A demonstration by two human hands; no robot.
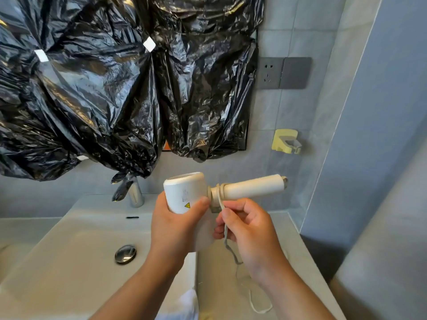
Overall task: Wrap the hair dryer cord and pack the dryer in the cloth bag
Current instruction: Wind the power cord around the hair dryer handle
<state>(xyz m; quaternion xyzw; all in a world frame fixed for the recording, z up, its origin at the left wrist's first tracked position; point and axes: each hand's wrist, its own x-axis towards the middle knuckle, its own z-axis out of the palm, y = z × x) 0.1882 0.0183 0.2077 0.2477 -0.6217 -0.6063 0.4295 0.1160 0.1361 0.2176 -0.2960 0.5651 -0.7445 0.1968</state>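
Observation:
A white hair dryer (249, 188) is held level above the basin's right edge, its handle pointing right. My left hand (178, 225) grips its round head from below. Two or so turns of the pale cord (219, 192) sit around the handle where it meets the head. My right hand (247, 229) pinches the cord just under those turns. The rest of the cord (251, 294) trails down and loops on the counter. A white cloth (203, 236) shows between my hands and under my left forearm; whether it is the bag I cannot tell.
A white basin (69, 250) with a chrome drain plug (125, 254) and a chrome tap (136, 192) lies below left. Black plastic sheeting (115, 88) covers the wall above. A grey socket plate (284, 72) and a yellow wall holder (286, 142) are at the right.

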